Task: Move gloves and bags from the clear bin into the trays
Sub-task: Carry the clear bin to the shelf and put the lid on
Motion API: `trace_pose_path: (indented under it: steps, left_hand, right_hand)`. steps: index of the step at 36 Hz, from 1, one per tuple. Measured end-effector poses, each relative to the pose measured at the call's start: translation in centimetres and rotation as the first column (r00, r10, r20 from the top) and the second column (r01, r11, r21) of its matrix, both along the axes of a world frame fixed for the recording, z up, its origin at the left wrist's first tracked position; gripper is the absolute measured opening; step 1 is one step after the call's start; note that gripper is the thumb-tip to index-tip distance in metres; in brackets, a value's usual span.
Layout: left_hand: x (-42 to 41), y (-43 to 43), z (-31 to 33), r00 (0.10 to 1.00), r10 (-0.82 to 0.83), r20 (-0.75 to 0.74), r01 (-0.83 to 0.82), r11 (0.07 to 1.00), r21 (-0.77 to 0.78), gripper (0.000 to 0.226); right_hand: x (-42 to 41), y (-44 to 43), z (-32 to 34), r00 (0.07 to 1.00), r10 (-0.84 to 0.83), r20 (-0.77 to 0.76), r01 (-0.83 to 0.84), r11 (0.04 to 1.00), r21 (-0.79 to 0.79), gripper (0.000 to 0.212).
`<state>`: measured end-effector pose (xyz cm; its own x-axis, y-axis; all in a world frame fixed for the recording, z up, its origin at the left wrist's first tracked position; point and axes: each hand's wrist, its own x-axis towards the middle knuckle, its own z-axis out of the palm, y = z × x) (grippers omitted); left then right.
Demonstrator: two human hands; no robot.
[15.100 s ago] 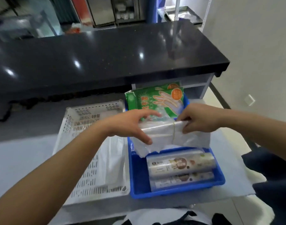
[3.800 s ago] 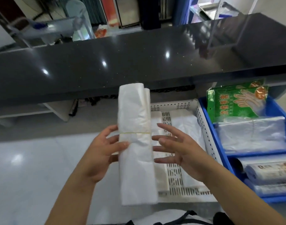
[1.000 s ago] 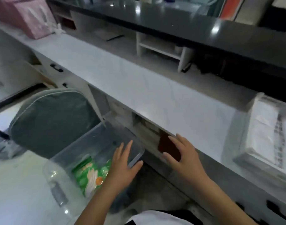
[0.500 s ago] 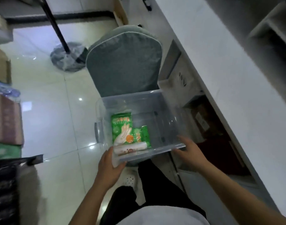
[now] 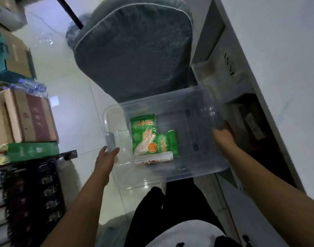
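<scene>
Head camera looked straight down on a clear plastic bin [image 5: 202, 157] that I held out in front of my legs, over the pale glossy floor and just in front of a grey-green cushioned chair [image 5: 135, 47]. My left hand [image 5: 106, 157] gripped the bin's left end by the handle, thumb and fingers closed on the wall. My right hand [image 5: 223, 138] held the right rim with its fingers curled over the edge, partly blurred behind the plastic.

Three things lay together on the bin's floor, towards the left side: a large green packet of disposable gloves [image 5: 143, 134], a smaller green packet [image 5: 167, 143] tucked against it on the right, and a slim roll of clear bags with a printed label [image 5: 153, 158] lying across their near ends. Otherwise the bin looked bare, so I judged the emptying nearly finished, with these three pieces left to carry over. No tray was in sight, so I could not say what had reached them. A white counter [image 5: 277, 50] ran along my right, and cardboard boxes [image 5: 28, 118] stood at my left.
</scene>
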<state>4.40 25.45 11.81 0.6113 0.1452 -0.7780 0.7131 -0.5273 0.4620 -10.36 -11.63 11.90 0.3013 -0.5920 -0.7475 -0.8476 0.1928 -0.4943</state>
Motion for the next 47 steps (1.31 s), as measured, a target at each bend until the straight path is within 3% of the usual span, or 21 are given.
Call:
trace_pose_path:
  steps: [3, 9, 16, 20, 25, 28, 33, 37, 42, 47]
  left_hand:
    - [1.0, -0.7, -1.1, 0.996, 0.087, -0.01, -0.086, 0.996, 0.03, 0.067]
    - [3.2, -0.8, -1.6, 0.981, 0.164, -0.104, -0.166, 0.986, -0.01, 0.035]
    - [4.1, -1.3, -1.1, 0.966, 0.215, -0.144, -0.22, 0.975, -0.02, 0.05]
    - [1.8, -1.4, -0.3, 0.969, 0.219, -0.118, -0.214, 0.976, 0.05, 0.041]
    - [0.2, -0.5, 1.6, 0.972, 0.233, -0.04, -0.234, 0.972, -0.025, 0.028]
    - [0.4, 0.3, 2.6, 0.982, 0.19, -0.014, -0.191, 0.976, -0.105, 0.033]
    - [0.8, 2.8, 3.9, 0.993, 0.117, 0.004, -0.113, 0.969, -0.218, 0.044]
    - [1.3, 5.6, 5.0, 0.999, 0.039, 0.012, -0.034, 0.958, -0.286, 0.049]
    - [2.3, 9.0, 6.8, 0.996, -0.072, 0.06, 0.089, 0.926, -0.367, 0.053]
    - [2.7, 9.4, 9.0, 0.95, -0.309, 0.045, 0.301, 0.867, -0.398, 0.05]
  right_hand:
    - [0.5, -0.6, -0.8, 0.999, -0.004, 0.037, 0.006, 0.999, -0.053, 0.048]
    - [1.0, -3.2, -1.4, 0.998, 0.008, -0.067, -0.008, 1.0, -0.01, 0.046]
    - [1.0, -3.2, -0.9, 0.997, -0.061, -0.057, 0.061, 0.998, 0.0, 0.048]
    - [-2.8, -1.9, 0.0, 0.994, -0.104, -0.04, 0.106, 0.993, 0.055, 0.05]
    - [-6.3, -0.6, 1.5, 0.969, -0.248, 0.011, 0.245, 0.963, 0.11, 0.036]
    - [-7.3, -0.6, 2.6, 0.922, -0.387, 0.027, 0.369, 0.896, 0.245, 0.041]
    - [-10.1, 2.3, 5.2, 0.851, -0.492, 0.184, 0.446, 0.862, 0.242, 0.03]
    - [-13.2, 6.6, 8.4, 0.82, -0.507, 0.266, 0.416, 0.846, 0.333, 0.05]
    - [-18.1, 11.1, 13.7, 0.832, -0.474, 0.289, 0.393, 0.87, 0.298, 0.075]
    - [-24.2, 17.0, 18.1, 0.774, -0.566, 0.284, 0.486, 0.818, 0.308, 0.083]
